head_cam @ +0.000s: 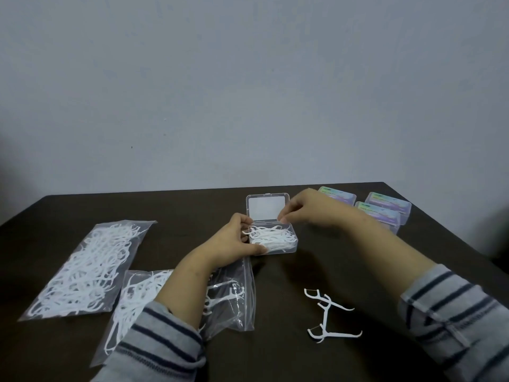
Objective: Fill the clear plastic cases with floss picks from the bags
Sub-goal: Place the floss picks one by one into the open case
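Two hands (pixel 234 238) at the open case (pixel 272 241) (full of picks) — left grips its near-left end | right hand (pixel 305 208) pinches the lid (pixel 266 209) edge just behind.

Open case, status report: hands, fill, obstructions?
Left hand grips open case. Right hand fingers at lid. Case holds picks. Three loose picks nearby.

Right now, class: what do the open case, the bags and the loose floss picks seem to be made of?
Open case: hard clear plastic, probably; contents show through, edges straight.
Bags: thin clear plastic film; it wrinkles and shines.
Loose floss picks: white moulded plastic, matte, apparently; thread too fine to judge.
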